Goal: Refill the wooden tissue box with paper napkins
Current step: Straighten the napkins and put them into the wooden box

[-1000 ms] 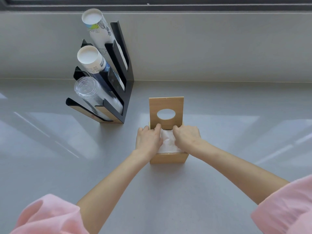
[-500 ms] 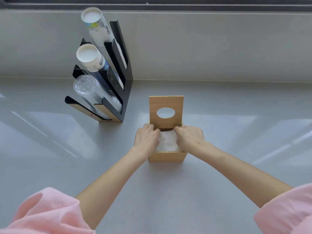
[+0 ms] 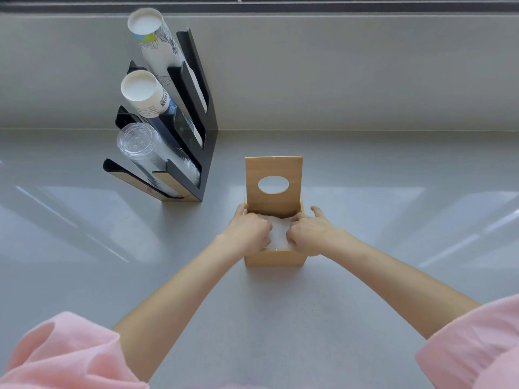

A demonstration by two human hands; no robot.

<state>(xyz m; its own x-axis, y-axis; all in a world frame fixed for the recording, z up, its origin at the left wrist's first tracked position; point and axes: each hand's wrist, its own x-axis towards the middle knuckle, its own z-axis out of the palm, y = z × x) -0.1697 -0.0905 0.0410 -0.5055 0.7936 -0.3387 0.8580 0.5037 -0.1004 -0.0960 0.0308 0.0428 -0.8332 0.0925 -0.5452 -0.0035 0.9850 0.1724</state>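
Head view: wooden tissue box [image 3: 274, 257] mid-counter, nearer the back edge, lid [image 3: 273, 184] upright. Left hand [image 3: 247, 231] and right hand [image 3: 311, 234] both curled, fingers pressing white napkins [image 3: 278, 234] inside the box. Cup rack [image 3: 196, 130] back-left.

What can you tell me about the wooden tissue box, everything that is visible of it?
The wooden tissue box is a small square box of light, plain wood, standing upright on the grey counter. Its lid, a flat panel with an oval hole, stands up at the far side, so the top is open. White paper napkins lie inside. The left hand and right hand reach into it from either side, pressing on the napkins, thumbs outside the walls.
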